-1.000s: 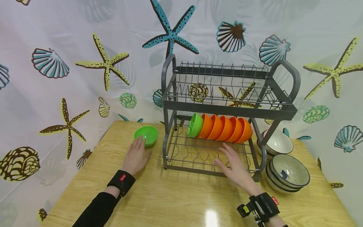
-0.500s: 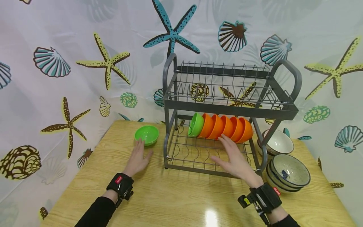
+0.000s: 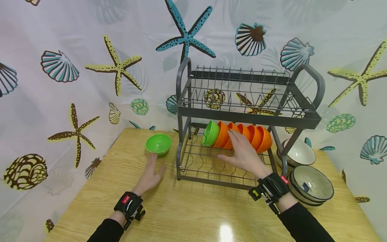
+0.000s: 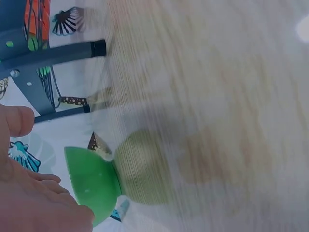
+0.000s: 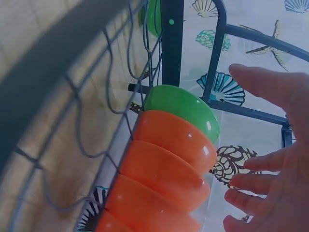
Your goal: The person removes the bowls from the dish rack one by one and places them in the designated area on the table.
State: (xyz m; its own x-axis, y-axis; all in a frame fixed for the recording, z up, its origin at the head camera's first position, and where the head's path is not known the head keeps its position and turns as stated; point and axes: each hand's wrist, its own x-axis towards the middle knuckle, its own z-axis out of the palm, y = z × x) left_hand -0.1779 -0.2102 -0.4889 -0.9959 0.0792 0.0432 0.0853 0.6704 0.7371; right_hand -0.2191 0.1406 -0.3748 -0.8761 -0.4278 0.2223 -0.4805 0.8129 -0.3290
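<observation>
- The wooden table (image 3: 181, 211) runs from right in front of the person, with a bright patch of light on its near part
- Black sleeves (image 3: 107, 230) come in from the near left and near right, with a black band (image 3: 129, 205) strapped round each wrist
- The left hand (image 3: 150, 176) reaches far over the table, fingers straight and close together, thumb held off to the right; I can't tell if the fingertips touch the bowl beyond
- On the right sits a stack of grey bowls (image 3: 315, 183), mouths up
- The right hand (image 3: 246, 154) is over the rack's lower tier, fingers extended and slightly spread, thumb wide to the left, fingertips near the bowls but apart from them
- Just beyond the left fingertips, a green bowl (image 3: 158, 144) stands upright on the table, left of the rack
- Inside the dark metal dish rack (image 3: 248, 116), orange bowls (image 3: 265, 139) lean on edge in a row, another green bowl (image 3: 212, 132) at its left end
- A white bowl (image 3: 300, 152) is at the far right
- Farthest back hangs a starfish-and-shell cloth (image 3: 75, 30)
</observation>
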